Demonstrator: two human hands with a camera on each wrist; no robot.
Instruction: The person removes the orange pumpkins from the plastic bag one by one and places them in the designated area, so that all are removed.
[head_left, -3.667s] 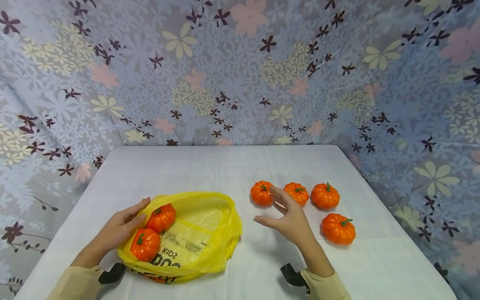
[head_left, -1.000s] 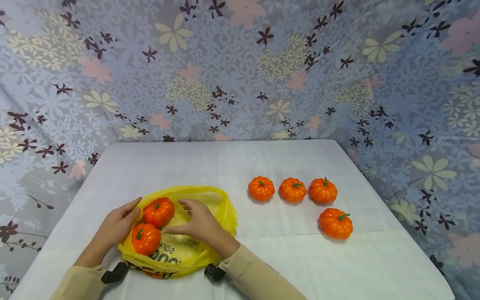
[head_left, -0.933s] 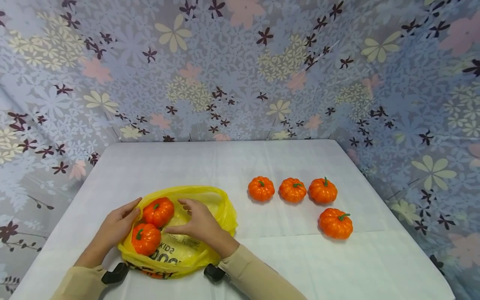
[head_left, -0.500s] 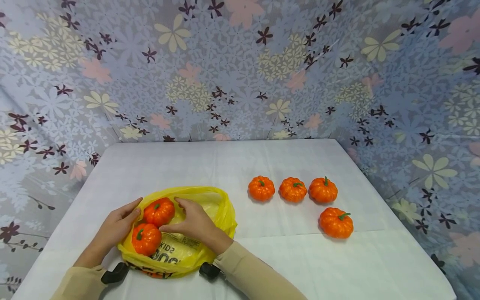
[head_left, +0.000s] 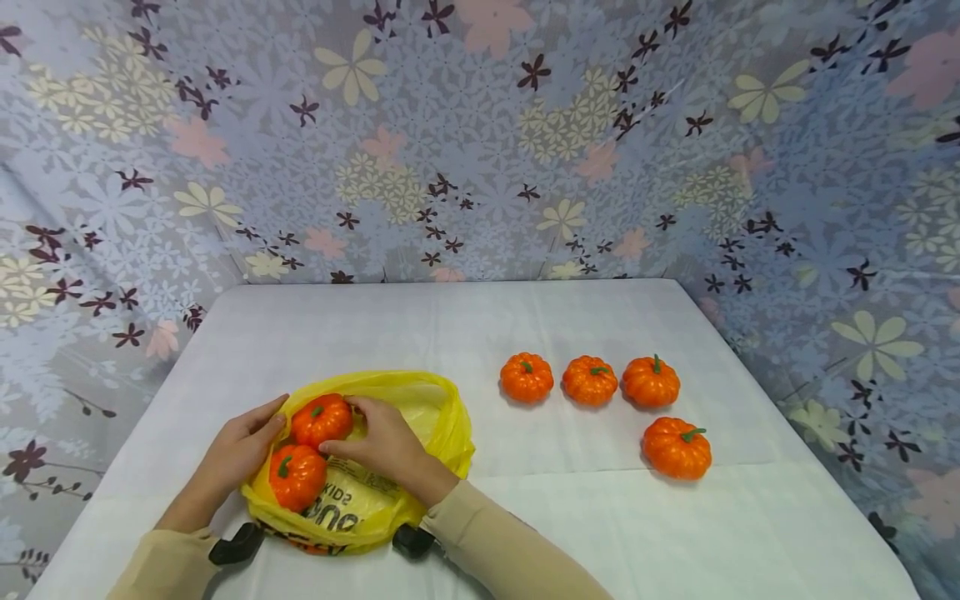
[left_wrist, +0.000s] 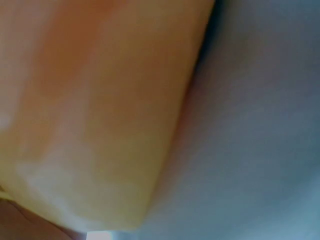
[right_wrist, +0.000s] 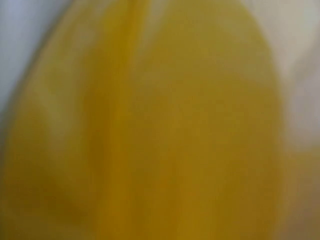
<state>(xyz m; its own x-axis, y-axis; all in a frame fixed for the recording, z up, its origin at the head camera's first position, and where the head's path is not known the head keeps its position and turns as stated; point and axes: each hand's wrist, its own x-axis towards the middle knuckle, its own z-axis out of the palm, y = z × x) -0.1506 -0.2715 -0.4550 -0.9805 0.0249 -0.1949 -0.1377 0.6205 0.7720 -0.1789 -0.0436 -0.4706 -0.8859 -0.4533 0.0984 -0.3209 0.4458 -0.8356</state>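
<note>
A yellow plastic bag (head_left: 360,546) with dark printing lies with its mouth spread wide at the front left of the table. Inside, at its left side, sit two orange toy pumpkins: the farther pumpkin (head_left: 321,419) and the nearer pumpkin (head_left: 297,478). My right hand (head_left: 386,442) reaches into the bag and grips the farther pumpkin's right side, thumb in front and fingers behind. Against the bag's left rim rests my left hand (head_left: 236,450), its fingers fairly straight. Up close and blurred, the bag's side (left_wrist: 95,150) fills much of the left wrist view, and yellow plastic (right_wrist: 200,125) the right wrist view.
Several more pumpkins stand right of the bag: three in a back row, the left pumpkin (head_left: 527,378), middle pumpkin (head_left: 589,382) and right pumpkin (head_left: 651,382), with another pumpkin (head_left: 677,448) nearer. A flowered curtain (head_left: 480,150) hangs behind the white-covered table (head_left: 450,325).
My right hand, earlier open beside the back-row pumpkins, has moved left into the bag and closed its thumb and fingers onto the farther pumpkin there. My left hand has stayed at the bag's rim.
</note>
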